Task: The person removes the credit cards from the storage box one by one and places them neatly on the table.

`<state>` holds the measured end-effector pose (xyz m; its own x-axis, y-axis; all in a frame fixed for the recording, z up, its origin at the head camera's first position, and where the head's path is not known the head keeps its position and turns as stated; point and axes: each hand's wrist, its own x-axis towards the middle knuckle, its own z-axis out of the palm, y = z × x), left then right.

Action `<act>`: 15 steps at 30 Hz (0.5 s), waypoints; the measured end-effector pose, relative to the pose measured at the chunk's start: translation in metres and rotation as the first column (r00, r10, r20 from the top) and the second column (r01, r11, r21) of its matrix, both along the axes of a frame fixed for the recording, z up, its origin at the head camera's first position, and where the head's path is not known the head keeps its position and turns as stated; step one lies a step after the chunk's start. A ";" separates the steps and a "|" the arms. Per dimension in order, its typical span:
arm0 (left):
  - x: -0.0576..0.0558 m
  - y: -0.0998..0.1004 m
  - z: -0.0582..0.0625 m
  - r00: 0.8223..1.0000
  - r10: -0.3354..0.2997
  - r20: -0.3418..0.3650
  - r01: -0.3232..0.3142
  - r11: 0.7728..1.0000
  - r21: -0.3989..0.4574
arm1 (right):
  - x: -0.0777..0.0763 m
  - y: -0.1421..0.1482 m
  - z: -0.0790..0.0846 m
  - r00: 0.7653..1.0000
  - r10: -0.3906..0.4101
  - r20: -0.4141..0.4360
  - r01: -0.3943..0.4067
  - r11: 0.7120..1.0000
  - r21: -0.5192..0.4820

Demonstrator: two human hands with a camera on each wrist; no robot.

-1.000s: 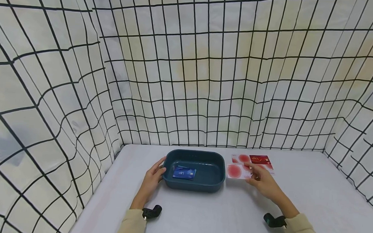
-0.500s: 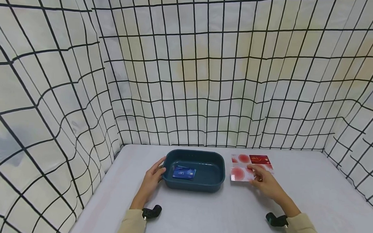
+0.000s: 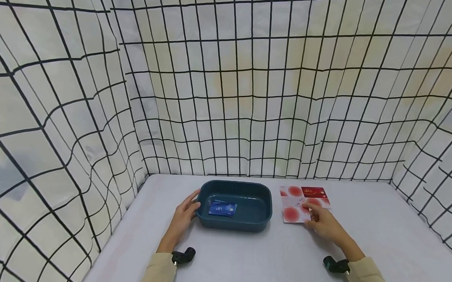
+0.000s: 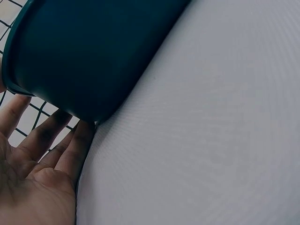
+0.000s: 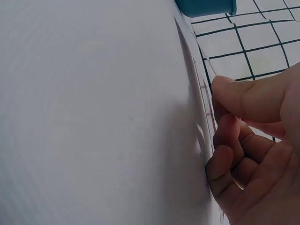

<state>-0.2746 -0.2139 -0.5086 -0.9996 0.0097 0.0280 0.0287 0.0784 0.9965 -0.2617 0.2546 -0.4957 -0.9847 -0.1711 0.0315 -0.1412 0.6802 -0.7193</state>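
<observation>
In the head view, my left hand (image 3: 184, 213) rests against the left end of a dark teal plastic bin (image 3: 238, 226), its thumb at the rim. The left wrist view has the extended fingers (image 4: 70, 152) touching the bin's outer wall. Inside the bin lie overlapping blue cards (image 3: 222, 209) marked VIP. My right hand (image 3: 323, 225) is right of the bin and pinches a white card with a red circle (image 3: 291, 214) between thumb and curled fingers. Just behind it lies a red VIP card (image 3: 313, 192) beside more white surfaces with red circles, partly covered by the hand.
A white cloth (image 3: 250, 266) covers the tabletop. Black grid netting (image 3: 258, 117) over white sheeting rises along the back and both sides. Each wrist carries a small black camera (image 3: 183, 256).
My right hand has slid the red-circled card to the right and toward me, away from the bin, up against the other red-and-white pieces. The left hand and the bin have stayed put.
</observation>
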 end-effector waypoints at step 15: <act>-0.001 0.001 0.000 1.000 0.007 0.001 -0.007 1.000 -0.005 | -0.001 0.003 -0.002 1.000 0.016 0.013 -0.017 0.998 0.060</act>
<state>-0.2752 -0.2133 -0.5085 -0.9996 0.0025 0.0273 0.0274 0.0838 0.9961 -0.2624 0.2574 -0.4973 -0.9821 -0.1882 0.0087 -0.1441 0.7202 -0.6787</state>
